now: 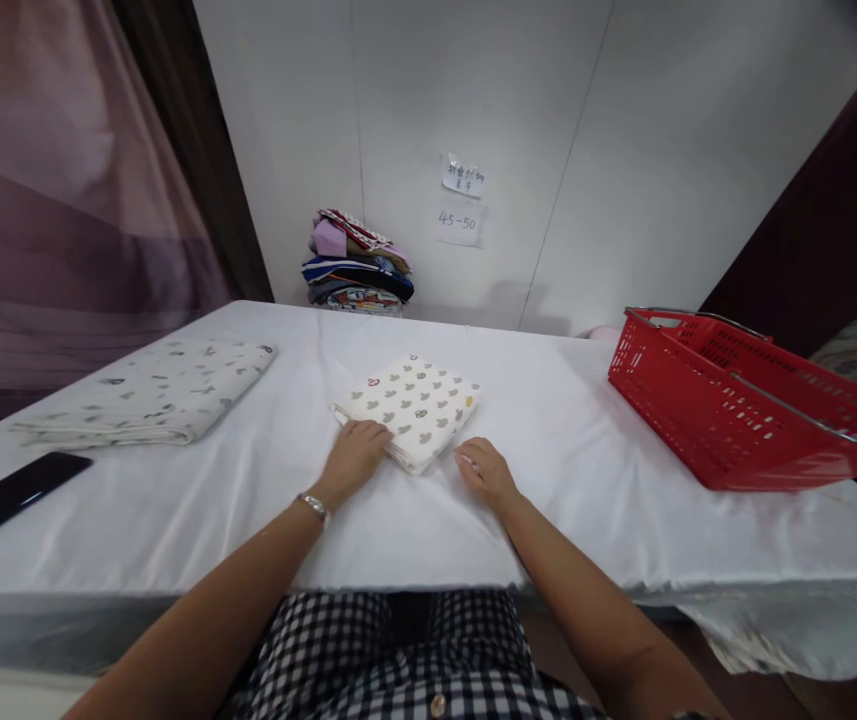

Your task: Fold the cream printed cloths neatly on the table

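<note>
A red basket (743, 410) was set on the white-covered table (585, 500), a larger folded cloth (150, 390) and dark phone (8, 495) at its left, stacked fabrics (357, 262) behind.

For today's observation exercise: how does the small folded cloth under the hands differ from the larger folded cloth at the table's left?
The small folded cloth is compact and squarish; the larger folded cloth is longer and wider. The left hand rests on the small one; the larger lies untouched. Both are pale, printed and lie flat on the white table.
</note>
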`<action>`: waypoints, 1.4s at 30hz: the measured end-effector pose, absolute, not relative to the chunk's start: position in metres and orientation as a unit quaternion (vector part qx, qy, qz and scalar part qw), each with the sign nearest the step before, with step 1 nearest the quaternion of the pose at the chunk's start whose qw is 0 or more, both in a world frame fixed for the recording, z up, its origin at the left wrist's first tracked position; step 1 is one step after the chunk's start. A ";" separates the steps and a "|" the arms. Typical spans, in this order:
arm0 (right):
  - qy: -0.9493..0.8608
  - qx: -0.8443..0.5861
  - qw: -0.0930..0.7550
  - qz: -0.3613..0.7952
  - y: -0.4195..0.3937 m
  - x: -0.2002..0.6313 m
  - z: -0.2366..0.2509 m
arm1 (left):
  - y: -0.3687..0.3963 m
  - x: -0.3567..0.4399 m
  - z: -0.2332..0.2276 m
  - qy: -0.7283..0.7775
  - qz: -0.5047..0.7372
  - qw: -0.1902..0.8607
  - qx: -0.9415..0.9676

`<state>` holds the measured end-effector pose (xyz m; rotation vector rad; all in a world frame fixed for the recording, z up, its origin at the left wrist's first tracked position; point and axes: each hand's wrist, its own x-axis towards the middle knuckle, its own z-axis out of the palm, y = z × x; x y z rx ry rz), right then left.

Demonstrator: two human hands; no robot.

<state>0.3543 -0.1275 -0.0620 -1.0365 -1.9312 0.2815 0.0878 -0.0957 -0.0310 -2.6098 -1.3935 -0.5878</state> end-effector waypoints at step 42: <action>-0.807 -0.478 0.344 0.033 -0.099 0.360 -0.062 | -0.118 0.051 -0.026 -0.637 -0.244 -0.057 -0.729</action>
